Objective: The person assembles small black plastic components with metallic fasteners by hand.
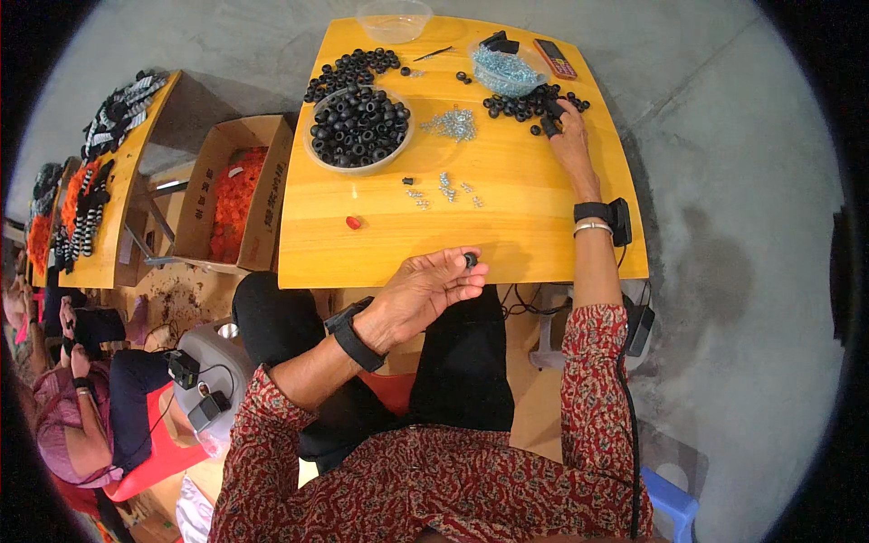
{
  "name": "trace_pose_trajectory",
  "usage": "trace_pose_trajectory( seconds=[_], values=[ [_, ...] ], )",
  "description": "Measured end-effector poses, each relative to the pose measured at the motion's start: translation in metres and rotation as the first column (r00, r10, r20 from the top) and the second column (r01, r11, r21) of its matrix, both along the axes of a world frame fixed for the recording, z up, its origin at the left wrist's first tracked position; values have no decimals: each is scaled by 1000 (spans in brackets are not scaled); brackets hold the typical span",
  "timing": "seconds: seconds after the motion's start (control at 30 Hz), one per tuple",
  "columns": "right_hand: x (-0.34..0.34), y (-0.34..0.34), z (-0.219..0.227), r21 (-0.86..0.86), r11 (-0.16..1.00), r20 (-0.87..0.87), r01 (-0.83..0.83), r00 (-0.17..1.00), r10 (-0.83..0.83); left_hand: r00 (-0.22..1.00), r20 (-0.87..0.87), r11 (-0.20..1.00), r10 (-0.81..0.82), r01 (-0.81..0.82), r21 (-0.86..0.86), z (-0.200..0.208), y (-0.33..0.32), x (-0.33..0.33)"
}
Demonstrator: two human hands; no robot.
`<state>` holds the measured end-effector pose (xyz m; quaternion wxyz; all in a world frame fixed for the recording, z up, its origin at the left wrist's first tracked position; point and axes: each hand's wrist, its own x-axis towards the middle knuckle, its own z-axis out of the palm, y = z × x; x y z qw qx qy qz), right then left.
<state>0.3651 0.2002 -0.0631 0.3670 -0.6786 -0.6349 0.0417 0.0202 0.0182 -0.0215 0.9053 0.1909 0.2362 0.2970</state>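
Above my lap, just off the near edge of the table, my left hand [434, 283] is closed, pinching a small round black plastic piece [470, 260] between thumb and fingers. Its palm is turned partly up. My right hand [570, 143] reaches to the far right of the table, fingertips among a loose pile of black round pieces [519, 107]. Its fingers look apart, with dark tips that blend into the pile. A clear bowl [490, 88] of pale blue metallic bits stands just beyond it. Small silver pieces [450, 125] lie in a heap mid-table.
A clear tub [348, 169] full of black ring-shaped pieces sits at left on the table [380, 253], more loose ones behind it. A red cap [353, 222], a phone [555, 59] and an empty clear container [395, 22] are also there. At left stands a cardboard box [193, 213]; a co-worker sits lower left.
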Motion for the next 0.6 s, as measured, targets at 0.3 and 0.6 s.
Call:
trace_pose_trajectory(
  seconds=[0.3,0.6],
  values=[
    [-20,-34,26,73,996,-433,-59,897,85,1000,-13,1000,12,-12,-8,0,-1,-4],
    [48,-22,-2,5,970,-571,244,797,-197,1000,-9,1000,-5,5,-29,1,-1,-1]
  ],
)
